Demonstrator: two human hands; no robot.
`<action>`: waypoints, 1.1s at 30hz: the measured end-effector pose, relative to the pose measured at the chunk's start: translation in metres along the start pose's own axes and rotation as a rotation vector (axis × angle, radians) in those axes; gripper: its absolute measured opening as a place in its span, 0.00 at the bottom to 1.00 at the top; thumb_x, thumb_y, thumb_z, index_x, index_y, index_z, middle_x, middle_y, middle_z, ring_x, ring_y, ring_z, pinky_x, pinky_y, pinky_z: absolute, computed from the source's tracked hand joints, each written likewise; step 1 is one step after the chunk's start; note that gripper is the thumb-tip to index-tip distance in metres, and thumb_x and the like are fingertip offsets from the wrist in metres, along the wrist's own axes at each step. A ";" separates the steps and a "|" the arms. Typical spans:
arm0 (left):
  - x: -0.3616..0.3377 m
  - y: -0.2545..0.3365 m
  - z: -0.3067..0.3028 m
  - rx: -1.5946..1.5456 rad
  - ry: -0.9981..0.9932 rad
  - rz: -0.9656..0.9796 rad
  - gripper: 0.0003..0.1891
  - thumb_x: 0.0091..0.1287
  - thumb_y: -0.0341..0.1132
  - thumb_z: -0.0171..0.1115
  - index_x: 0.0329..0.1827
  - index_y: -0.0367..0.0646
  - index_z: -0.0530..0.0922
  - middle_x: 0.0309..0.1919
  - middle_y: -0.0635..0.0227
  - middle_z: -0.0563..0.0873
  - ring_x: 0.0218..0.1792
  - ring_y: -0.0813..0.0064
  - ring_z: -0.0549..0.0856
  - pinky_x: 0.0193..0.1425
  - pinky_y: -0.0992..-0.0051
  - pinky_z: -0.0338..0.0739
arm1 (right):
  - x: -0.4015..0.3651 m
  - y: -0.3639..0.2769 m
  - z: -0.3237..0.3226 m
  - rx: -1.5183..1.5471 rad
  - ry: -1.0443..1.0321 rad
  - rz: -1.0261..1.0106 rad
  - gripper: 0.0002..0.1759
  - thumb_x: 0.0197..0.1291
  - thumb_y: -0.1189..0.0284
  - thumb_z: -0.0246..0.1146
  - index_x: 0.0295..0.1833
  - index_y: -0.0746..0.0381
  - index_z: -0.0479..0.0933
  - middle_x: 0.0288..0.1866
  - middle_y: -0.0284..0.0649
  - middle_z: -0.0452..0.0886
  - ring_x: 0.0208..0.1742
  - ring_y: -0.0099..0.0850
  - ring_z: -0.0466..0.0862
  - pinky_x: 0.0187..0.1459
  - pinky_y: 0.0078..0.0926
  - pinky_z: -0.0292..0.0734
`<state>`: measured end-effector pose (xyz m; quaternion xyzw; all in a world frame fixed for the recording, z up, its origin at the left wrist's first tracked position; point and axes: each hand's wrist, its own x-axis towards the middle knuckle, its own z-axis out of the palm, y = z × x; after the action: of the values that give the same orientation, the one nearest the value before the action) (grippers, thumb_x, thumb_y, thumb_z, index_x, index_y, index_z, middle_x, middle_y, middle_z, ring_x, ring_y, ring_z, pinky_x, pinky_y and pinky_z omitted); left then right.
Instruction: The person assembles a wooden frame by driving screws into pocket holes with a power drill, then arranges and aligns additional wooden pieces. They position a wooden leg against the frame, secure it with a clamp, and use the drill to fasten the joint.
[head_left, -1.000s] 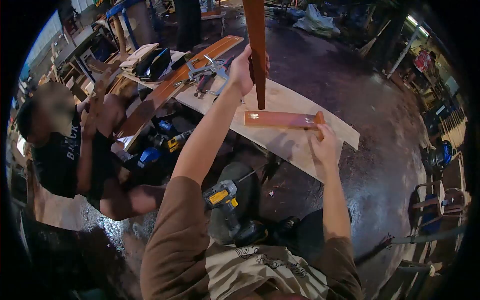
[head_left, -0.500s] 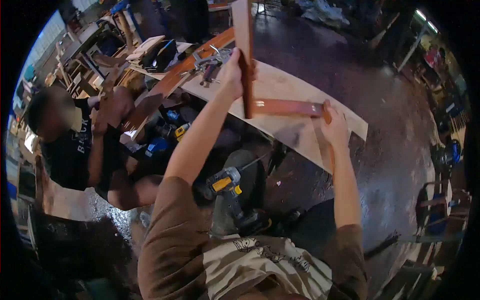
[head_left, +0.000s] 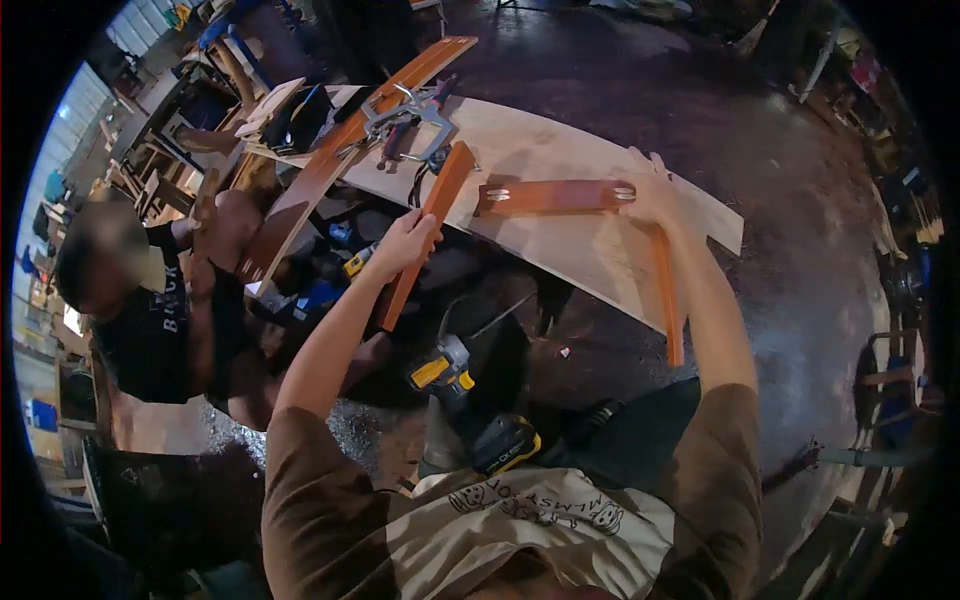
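Observation:
My left hand is wrapped around a reddish-brown wooden board, which slants upright in front of the bench edge. My right hand grips the corner where a short wooden crosspiece meets a narrow wooden leg. The crosspiece has pale oval slots at both ends and lies over the plywood top. Its left end is apart from the board in my left hand. My right palm partly hides the corner.
Metal clamps and a long brown board lie on the plywood's left side. A yellow-and-black drill with a long bit is near my knees. At left, a person holds a piece of wood.
The board in my left hand has come down and left, away from the crosspiece's end. My right hand has shifted slightly up, and the crosspiece with its leg is tilted less.

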<state>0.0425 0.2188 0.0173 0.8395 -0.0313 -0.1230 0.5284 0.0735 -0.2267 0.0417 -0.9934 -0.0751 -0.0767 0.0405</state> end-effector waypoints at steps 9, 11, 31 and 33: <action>0.000 -0.013 -0.012 0.322 0.055 0.147 0.16 0.72 0.42 0.60 0.51 0.35 0.78 0.31 0.61 0.89 0.31 0.70 0.88 0.39 0.69 0.81 | 0.029 0.023 0.014 0.154 -0.198 -0.137 0.46 0.35 0.64 0.80 0.69 0.41 0.78 0.81 0.44 0.65 0.78 0.52 0.64 0.76 0.43 0.66; 0.000 -0.011 -0.011 0.375 0.058 0.160 0.17 0.72 0.42 0.60 0.52 0.35 0.79 0.32 0.61 0.89 0.32 0.70 0.89 0.40 0.68 0.81 | 0.031 0.033 0.030 0.272 -0.155 -0.077 0.46 0.35 0.61 0.80 0.69 0.43 0.79 0.80 0.46 0.67 0.77 0.51 0.66 0.76 0.41 0.65; 0.003 0.038 0.003 -0.746 -0.028 -0.085 0.21 0.80 0.46 0.47 0.65 0.41 0.75 0.50 0.63 0.85 0.45 0.74 0.83 0.48 0.70 0.81 | 0.028 0.021 0.018 0.180 -0.181 -0.119 0.49 0.32 0.60 0.83 0.69 0.50 0.78 0.77 0.50 0.68 0.76 0.52 0.65 0.77 0.46 0.62; 0.012 0.070 0.014 -0.880 -0.056 0.009 0.21 0.80 0.46 0.47 0.65 0.41 0.75 0.51 0.62 0.85 0.47 0.71 0.83 0.50 0.67 0.81 | 0.027 0.009 0.004 0.137 -0.224 -0.114 0.49 0.32 0.59 0.83 0.68 0.50 0.79 0.76 0.51 0.69 0.74 0.53 0.66 0.77 0.46 0.62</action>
<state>0.0558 0.1736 0.0726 0.5306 0.0059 -0.1449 0.8351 0.1020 -0.2316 0.0410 -0.9848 -0.1407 0.0378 0.0949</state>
